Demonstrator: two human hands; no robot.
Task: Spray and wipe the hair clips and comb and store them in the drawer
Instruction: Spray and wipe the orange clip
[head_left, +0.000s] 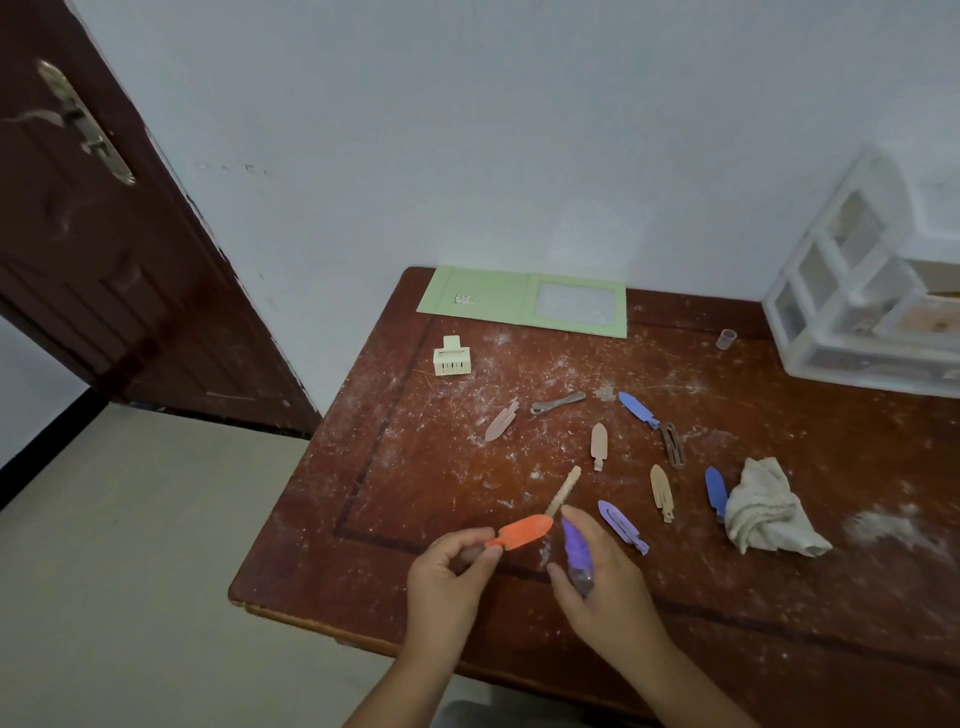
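Head view: the dusty wooden table (779, 597) is running off the lower and right edges, and the clear drawer unit (862, 312) at its far right is being cropped and blurred. Left hand (449, 571) is pinching the orange hair clip (522, 532) by its end; right hand (605, 582) is gripping a purple-capped spray bottle (575, 551), mostly hiding its body.
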